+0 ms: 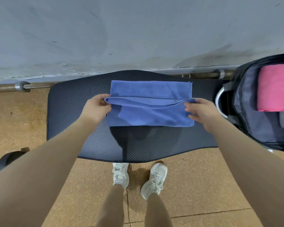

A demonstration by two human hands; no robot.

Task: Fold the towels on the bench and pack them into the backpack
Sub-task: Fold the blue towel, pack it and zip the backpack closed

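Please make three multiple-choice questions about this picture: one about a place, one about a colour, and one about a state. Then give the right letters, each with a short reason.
1. Where is the pink towel?
A. Inside the open backpack
B. On the floor beside the shoes
C. Spread flat on the bench

2. What colour is the towel on the bench?
A. Green
B. Blue
C. White

3. What are the hands doing?
A. Both hang idle
B. One zips the bag
C. Each pinches one end of the towel's fold

Answers: 1 A, pink shows within the bag's opening. 2 B, the blue towel lies there. 3 C, left hand and right hand grip opposite ends.
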